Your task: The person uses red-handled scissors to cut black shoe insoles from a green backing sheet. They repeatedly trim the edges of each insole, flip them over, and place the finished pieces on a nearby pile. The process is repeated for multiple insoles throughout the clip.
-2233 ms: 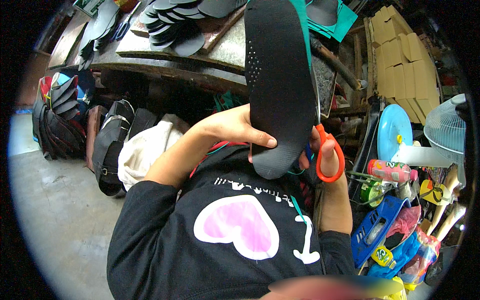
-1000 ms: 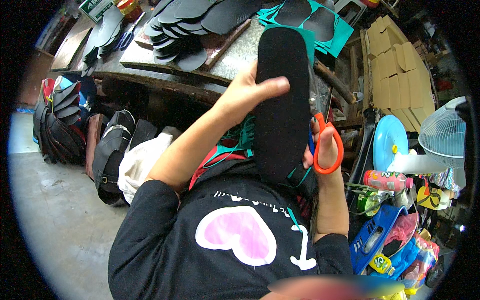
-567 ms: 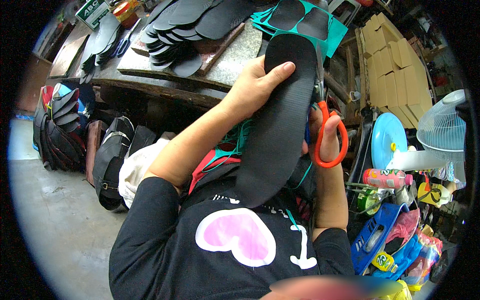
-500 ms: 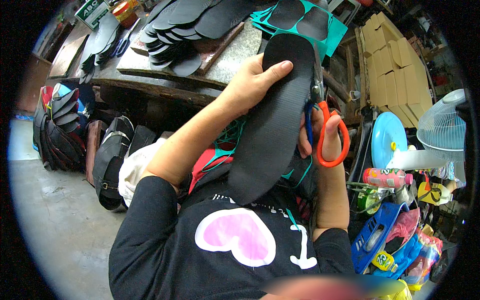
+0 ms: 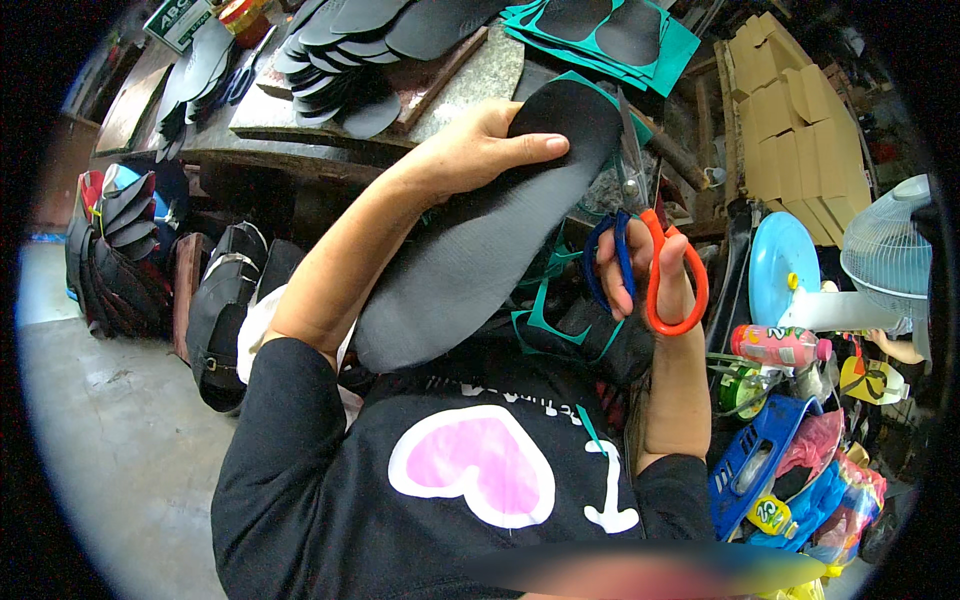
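Note:
My left hand (image 5: 490, 150) grips a long black shoe insole (image 5: 465, 255) near its far end, thumb on top. The insole slants down toward my chest, and a narrow teal strip (image 5: 592, 84) borders its far right edge. In my right hand (image 5: 674, 275) is a pair of scissors (image 5: 631, 180) with one orange and one blue handle loop. Its blades point away from me along the insole's right edge, and the loops stand apart. Teal cut-off scraps (image 5: 545, 325) hang below the insole, near my lap.
Stacked black insoles (image 5: 350, 60) lie on the workbench (image 5: 465, 95) ahead, beside teal-edged sheets (image 5: 590, 40). At right are cardboard boxes (image 5: 800, 140), a white fan (image 5: 890, 240), a pink bottle (image 5: 780, 345) and a blue basket (image 5: 755, 475). Bundled soles (image 5: 110, 255) stand on the left.
The insole's near end has swung left, and my left hand has shifted slightly left with it. The scissors' loops have spread farther apart. More teal scraps show beneath.

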A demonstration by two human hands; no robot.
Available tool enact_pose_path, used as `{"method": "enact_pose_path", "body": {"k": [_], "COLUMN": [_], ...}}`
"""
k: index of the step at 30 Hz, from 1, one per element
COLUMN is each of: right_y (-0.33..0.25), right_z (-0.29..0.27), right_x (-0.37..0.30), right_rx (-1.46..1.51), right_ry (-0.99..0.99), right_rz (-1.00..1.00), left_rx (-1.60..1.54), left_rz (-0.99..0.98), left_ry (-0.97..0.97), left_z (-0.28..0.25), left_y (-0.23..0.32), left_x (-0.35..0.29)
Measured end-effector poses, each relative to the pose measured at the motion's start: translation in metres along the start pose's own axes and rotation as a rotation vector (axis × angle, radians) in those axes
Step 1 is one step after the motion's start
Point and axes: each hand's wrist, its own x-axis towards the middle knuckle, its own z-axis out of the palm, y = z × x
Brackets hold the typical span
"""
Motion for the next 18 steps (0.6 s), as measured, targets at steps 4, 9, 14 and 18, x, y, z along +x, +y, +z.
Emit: {"method": "enact_pose_path", "body": {"k": [4, 9, 14, 18], "right_y": [0.002, -0.005, -0.011, -0.012], "right_z": [0.007, 0.001, -0.006, -0.009], "right_x": [-0.004, -0.013, -0.024, -0.031], "right_rx": [-0.011, 0.019, -0.025, -0.039], "right_ry": [0.048, -0.049, -0.067, -0.058], "right_rz": [-0.025, 0.083, 0.131, 0.182], "left_rx": [0.078, 0.118, 0.164, 0.232], "left_rz": [0.084, -0.048, -0.116, -0.091], "left_ry": [-0.067, -0.163, -0.239, -0.303], "left_z": [0.002, -0.013, -0.022, -0.026], "left_y": [-0.004, -0.005, 0.0, 0.003], "left_x": [-0.003, -0.007, -0.01, -0.013]}}
